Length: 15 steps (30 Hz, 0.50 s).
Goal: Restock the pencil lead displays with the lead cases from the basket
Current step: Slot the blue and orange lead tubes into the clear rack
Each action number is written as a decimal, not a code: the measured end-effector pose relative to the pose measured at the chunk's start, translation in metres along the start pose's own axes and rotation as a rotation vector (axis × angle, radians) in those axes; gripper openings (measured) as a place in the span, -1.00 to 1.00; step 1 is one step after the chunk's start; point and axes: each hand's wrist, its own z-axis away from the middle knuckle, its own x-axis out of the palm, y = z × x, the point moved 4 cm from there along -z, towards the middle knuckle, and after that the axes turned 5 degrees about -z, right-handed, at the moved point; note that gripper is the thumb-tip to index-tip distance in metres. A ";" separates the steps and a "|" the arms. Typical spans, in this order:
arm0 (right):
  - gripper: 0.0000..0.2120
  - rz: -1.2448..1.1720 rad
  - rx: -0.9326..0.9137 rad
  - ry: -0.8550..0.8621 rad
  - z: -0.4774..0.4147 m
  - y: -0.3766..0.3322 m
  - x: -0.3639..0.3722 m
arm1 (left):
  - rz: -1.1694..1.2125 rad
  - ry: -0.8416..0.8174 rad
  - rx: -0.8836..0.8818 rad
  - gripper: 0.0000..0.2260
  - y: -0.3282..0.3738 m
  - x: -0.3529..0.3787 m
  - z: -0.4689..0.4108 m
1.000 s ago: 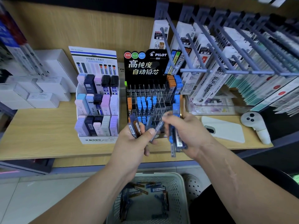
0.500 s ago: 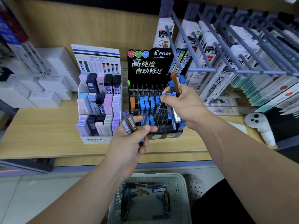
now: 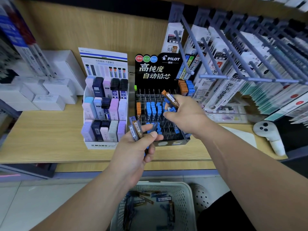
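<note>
From the head view, my left hand sits just below centre, fingers curled round a bundle of blue and brown lead cases, thumb pressed across them; I fan them upward so I can read each cap and pull one off the top; my right hand, a little toward one o'clock, pinches a brown case between thumb and fingertips, tilted with its orange cap up and back toward eleven, and a couple of blue ones look tucked under the same fingers, though I cannot tell how many; I hold it slanted like that, I judge, to aim its lower end at a slot; the rack stands at twelve on the shelf, its middle slots full of blue caps, orange ones at its nine and upper one o'clock corners, many front slots bare, so the brown case likely belongs with the orange; the Mono stand at ten, touching the rack's side, looks full; the pegs at two overhang the rack, so I reach in low; the basket waits at six by my legs, loose cases in its bottom, so plenty is left to shelve.
</note>
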 end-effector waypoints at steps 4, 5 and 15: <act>-0.85 0.076 -0.006 0.029 0.001 -0.001 0.001 | 0.027 0.009 -0.033 -0.81 -0.002 -0.001 -0.002; -0.85 0.073 -0.004 0.028 0.002 -0.001 0.002 | 0.028 0.010 -0.041 -0.82 -0.002 -0.002 -0.002; -0.90 -0.622 0.105 0.047 0.031 0.010 -0.004 | 0.078 -0.018 -0.075 -0.83 -0.003 -0.001 -0.001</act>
